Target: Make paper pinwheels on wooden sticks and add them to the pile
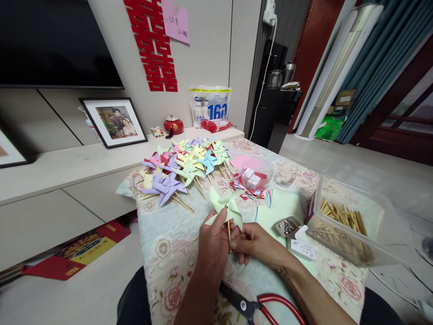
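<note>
A pale green paper pinwheel (233,208) on a thin wooden stick is held up over the table. My left hand (214,241) is closed on it, with the thumb pressed near the metal pin at its centre. My right hand (254,243) pinches the stick (229,234) just below the paper blades. Close below my hands lie red-handled scissors (252,307), partly hidden by my forearms. Right of my hands is a small open box of metal pins (287,226), with a white box (302,248) beside it.
Finished pinwheels (191,171) in several colours are piled at the back left. A clear plastic bin (345,243) of wooden sticks stands at the right edge. Green paper sheets (282,207) and a clear round container (259,174) lie between. The flowered tablecloth (165,275) covers the table.
</note>
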Tool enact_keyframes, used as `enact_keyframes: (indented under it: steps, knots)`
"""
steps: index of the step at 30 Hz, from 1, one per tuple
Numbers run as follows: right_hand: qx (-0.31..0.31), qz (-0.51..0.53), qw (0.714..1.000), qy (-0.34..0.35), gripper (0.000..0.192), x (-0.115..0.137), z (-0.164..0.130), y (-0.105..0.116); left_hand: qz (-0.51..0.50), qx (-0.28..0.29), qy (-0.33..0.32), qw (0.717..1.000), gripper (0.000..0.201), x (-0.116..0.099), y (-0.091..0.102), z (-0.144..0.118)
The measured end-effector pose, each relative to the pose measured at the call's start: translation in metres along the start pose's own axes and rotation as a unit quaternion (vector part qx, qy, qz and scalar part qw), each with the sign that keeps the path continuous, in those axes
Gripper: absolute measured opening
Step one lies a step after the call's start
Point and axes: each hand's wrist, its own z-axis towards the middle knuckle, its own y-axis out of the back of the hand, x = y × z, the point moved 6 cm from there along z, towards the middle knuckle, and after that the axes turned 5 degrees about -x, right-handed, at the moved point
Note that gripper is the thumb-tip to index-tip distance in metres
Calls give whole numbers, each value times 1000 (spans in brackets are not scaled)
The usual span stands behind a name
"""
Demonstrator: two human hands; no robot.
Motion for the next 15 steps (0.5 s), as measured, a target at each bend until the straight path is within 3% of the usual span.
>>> enact_keyframes:
  steps: [6,9,12,15]
  knots:
    - [-3,-15,1000,-18,39,-4,1,-2,24,0,7,1000,35,0,-2,-5]
    - [-23,14,1000,-6,39,0,1,1,63,-12,-27,998,34,-3,1,-5]
    - [-58,30,998,8,39,7,1,7,144,-55,-139,978,50,-15,5,-4]
    - [-70,33,997,18,38,10,0,10,260,-71,-299,915,60,-28,3,-9]
